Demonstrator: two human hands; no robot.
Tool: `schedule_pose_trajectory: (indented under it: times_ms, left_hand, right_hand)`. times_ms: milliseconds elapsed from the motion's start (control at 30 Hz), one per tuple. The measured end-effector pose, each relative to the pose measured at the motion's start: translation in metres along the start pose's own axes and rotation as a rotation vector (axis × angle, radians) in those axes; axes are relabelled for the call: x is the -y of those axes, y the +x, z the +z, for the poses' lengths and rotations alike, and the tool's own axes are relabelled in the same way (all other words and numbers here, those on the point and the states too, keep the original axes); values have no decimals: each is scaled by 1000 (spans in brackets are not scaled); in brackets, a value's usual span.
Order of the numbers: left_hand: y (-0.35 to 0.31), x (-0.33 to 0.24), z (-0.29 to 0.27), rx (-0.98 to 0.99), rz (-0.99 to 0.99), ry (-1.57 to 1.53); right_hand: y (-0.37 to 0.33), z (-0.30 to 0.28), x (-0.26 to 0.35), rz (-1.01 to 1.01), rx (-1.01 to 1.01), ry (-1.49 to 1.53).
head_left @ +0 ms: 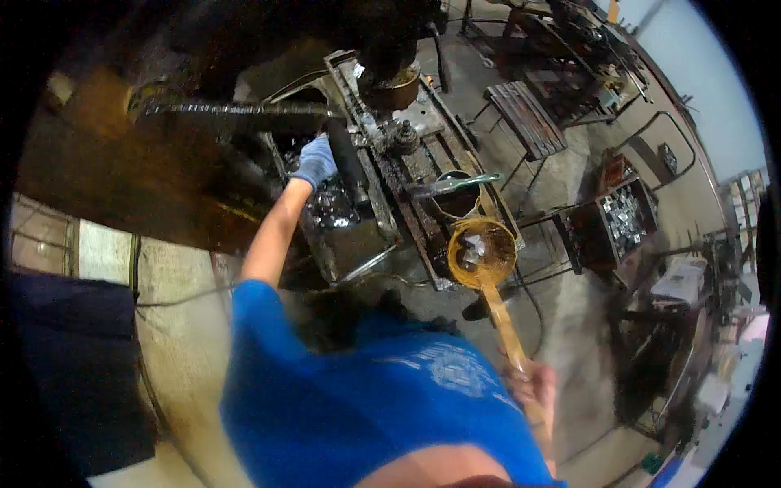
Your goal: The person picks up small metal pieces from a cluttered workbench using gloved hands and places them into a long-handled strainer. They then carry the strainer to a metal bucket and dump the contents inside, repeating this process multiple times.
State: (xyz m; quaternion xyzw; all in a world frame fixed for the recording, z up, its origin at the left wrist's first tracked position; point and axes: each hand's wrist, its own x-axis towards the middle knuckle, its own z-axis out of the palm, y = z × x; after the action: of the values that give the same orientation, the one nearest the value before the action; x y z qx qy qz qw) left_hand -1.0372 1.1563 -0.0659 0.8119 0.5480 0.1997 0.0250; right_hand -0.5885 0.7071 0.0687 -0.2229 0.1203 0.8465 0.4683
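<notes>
My left hand [316, 159], in a pale grey-blue glove, reaches into a dark machine tray holding shiny metal pieces [335, 205]. Its fingers look drawn together near a dark bar; whatever they hold is hidden. At the lower right, my bare right hand [533, 385] is wrapped round the wooden handle of a long-handled strainer [506, 325]. The strainer's round yellow basket hangs over the machine's near right edge, with a few grey metal pieces [472, 249] inside. Just beyond the basket, a brush with a green handle [476, 182] lies across a round container [455, 202].
A dark machine table [431, 154] with slots and a round fixture [403, 137] stands ahead. To the right are a slatted stool [525, 118] and a bin of small metal parts [626, 215]. A dark cable [183, 299] runs along the left side.
</notes>
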Motion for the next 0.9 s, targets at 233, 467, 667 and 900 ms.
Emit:
schedule_pose_trajectory:
  times_ms: [233,467,667,900]
  left_hand:
    - [62,-37,6,438,350,235]
    - [78,-19,27,472,303,181]
    - [48,-22,20,159,243,-4]
    - [-1,-70,-49,23,-306,-1214]
  right_hand:
    - [0,3,-36,-141,-84,66]
    - [14,21,-55,-248,-55,-21]
    - [10,9,-49,-222,-80,-44]
    - [5,9,-40,-194,-104,127]
